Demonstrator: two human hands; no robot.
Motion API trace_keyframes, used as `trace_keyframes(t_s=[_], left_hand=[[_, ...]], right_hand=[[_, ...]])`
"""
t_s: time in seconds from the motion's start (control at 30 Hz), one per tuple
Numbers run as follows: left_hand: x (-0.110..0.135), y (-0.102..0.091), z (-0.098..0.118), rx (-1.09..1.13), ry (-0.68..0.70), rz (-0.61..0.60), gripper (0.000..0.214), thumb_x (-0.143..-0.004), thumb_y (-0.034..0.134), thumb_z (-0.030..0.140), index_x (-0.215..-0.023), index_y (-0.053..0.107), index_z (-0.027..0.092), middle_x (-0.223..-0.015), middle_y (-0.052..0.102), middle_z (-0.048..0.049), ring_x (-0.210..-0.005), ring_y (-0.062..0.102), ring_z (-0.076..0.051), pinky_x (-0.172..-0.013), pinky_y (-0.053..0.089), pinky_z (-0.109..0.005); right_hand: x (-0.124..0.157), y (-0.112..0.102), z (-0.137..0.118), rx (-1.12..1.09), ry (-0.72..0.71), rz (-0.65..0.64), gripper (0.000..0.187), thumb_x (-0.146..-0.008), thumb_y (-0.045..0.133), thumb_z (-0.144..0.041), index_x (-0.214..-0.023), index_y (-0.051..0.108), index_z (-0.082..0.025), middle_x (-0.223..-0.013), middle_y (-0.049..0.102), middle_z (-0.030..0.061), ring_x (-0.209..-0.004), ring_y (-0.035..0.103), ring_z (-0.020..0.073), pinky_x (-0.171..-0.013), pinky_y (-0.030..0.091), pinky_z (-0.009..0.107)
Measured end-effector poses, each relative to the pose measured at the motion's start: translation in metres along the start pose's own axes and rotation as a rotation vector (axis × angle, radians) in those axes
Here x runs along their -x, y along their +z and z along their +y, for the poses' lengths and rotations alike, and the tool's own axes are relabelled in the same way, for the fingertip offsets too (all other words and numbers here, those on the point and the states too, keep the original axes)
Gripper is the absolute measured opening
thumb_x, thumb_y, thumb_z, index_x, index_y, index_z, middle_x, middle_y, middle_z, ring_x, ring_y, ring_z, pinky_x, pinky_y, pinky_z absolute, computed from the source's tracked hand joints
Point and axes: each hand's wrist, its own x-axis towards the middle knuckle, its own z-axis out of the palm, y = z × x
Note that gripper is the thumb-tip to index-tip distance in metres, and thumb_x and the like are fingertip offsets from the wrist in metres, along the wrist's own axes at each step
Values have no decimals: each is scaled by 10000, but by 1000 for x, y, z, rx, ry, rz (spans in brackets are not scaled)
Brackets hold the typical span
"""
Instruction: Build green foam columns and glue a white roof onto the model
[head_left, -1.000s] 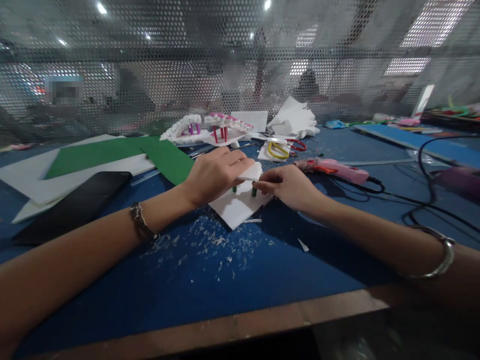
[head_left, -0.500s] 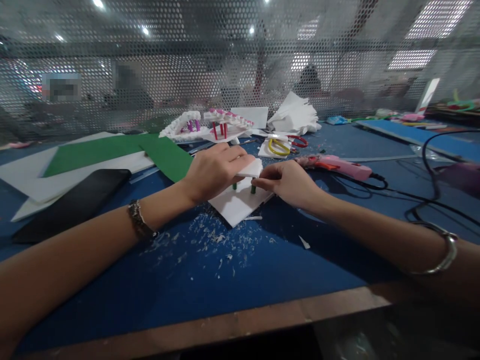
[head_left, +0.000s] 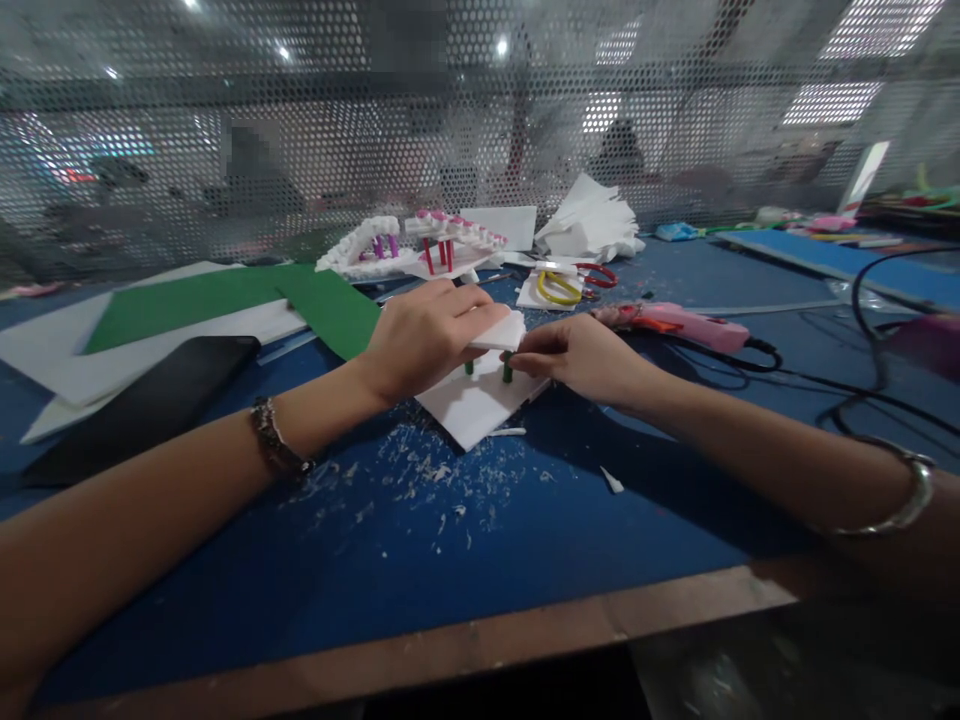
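My left hand (head_left: 424, 335) is closed over a small white foam slab (head_left: 501, 332) that rests on short green posts (head_left: 508, 371). Those posts stand on a larger white foam base (head_left: 472, 405) lying on the blue table. My right hand (head_left: 581, 357) is pinched at the front green post, right beside the slab's edge. A bracelet circles each of my wrists.
A pink glue gun (head_left: 679, 324) with a black cord lies right of my hands. Behind are yellow and red scissors (head_left: 562, 287), foam models on red and purple posts (head_left: 439, 245), a stack of white foam pieces (head_left: 589, 230), green and white sheets (head_left: 217, 300), a black sheet (head_left: 142, 400), foam shavings (head_left: 427, 480) and a perforated screen.
Both hands stay on the small foam piece; the view has shifted slightly, and the hands and slab sit a little higher in the frame.
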Motion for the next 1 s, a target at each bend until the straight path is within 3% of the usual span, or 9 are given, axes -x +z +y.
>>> trace_keyframes(t_s=[0.37, 0.57, 0.8, 1.0], left_hand=[[1, 5, -2, 3, 50, 99, 260, -871, 423, 313, -959, 624, 174, -879, 666, -29, -687, 552, -159, -550, 389, -269], [2, 6, -2, 22, 34, 92, 252, -864, 427, 313, -961, 620, 184, -891, 663, -39, -697, 553, -155, -550, 388, -272], [1, 2, -1, 10, 35, 75, 248, -859, 445, 323, -955, 619, 174, -883, 669, -34, -691, 561, -164, -530, 367, -267], [2, 4, -2, -8, 46, 107, 262, -866, 436, 338, -958, 616, 171, -885, 669, -27, -681, 558, -160, -525, 371, -265]], right_hand=[[-1, 5, 2, 53, -35, 70, 153, -700, 610, -254, -656, 649, -113, -552, 538, -16, -503, 392, 62, -473, 278, 225], [0, 6, 2, 66, -56, 87, 149, -693, 602, -252, -631, 637, -120, -545, 528, -12, -510, 393, 69, -476, 284, 226], [-1, 4, 5, 5, -96, 21, 189, -706, 563, -284, -652, 638, -119, -557, 493, -26, -521, 375, 70, -478, 277, 216], [-2, 3, 3, -49, -49, 11, 175, -719, 563, -260, -671, 646, -114, -559, 487, -23, -515, 364, 64, -486, 290, 216]])
